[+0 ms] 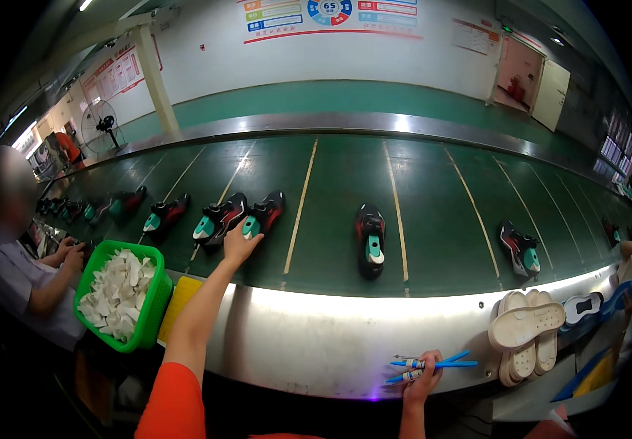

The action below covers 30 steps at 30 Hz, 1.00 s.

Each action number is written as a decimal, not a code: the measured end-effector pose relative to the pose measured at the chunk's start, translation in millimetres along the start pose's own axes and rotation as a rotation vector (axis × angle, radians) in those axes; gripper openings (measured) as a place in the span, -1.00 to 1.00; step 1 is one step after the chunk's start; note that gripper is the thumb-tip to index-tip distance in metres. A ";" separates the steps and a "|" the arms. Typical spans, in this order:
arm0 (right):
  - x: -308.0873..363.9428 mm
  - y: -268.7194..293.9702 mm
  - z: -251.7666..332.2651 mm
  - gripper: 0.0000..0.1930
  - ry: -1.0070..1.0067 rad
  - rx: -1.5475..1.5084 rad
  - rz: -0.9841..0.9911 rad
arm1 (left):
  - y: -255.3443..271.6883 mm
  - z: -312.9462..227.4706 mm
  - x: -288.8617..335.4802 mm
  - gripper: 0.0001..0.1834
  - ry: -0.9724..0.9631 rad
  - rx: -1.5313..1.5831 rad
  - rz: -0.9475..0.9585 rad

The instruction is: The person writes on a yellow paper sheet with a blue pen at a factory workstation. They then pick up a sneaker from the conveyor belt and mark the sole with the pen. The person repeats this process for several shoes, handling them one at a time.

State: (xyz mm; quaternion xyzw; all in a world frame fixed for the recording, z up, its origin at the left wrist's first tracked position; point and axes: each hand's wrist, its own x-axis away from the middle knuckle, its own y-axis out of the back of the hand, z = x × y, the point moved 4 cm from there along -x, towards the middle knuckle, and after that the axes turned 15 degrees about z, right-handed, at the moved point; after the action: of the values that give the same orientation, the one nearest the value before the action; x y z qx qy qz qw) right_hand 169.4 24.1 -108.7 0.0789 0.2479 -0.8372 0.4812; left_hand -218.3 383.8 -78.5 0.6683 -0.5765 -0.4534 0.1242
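My left hand [240, 244] reaches over the green conveyor belt [338, 219], its fingers and thumb around the teal heel of a black and red shoe [267, 208]. Just left of it, another black shoe [218, 218] with a teal and white heel lies close alongside. Above the metal edge of the line, my right hand [423, 378] is closed around several slim blue pens [456, 361] with pale bands. In the middle of the belt lies a single shoe [371, 238], its teal heel toward me. Farther right there is one more shoe [518, 249].
A green basket [156, 307] of white pieces stands at the left, beside a yellow block [182, 304]. Pale soles [527, 326] are stacked on the metal ledge [309, 322] at right. A co-worker [20, 271] is at far left; another person's hand [630, 252] shows at far right.
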 end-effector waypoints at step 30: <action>3.1 -8.1 2.9 -0.78 -0.043 0.012 -0.023 | 65.8 -148.5 203.8 -0.56 0.180 0.205 0.739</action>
State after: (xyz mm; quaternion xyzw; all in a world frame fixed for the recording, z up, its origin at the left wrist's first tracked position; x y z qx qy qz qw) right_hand 161.2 23.6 -104.6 0.0608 0.2334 -0.8456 0.4763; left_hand -165.8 130.8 -44.6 0.4618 -0.8074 -0.2575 0.2617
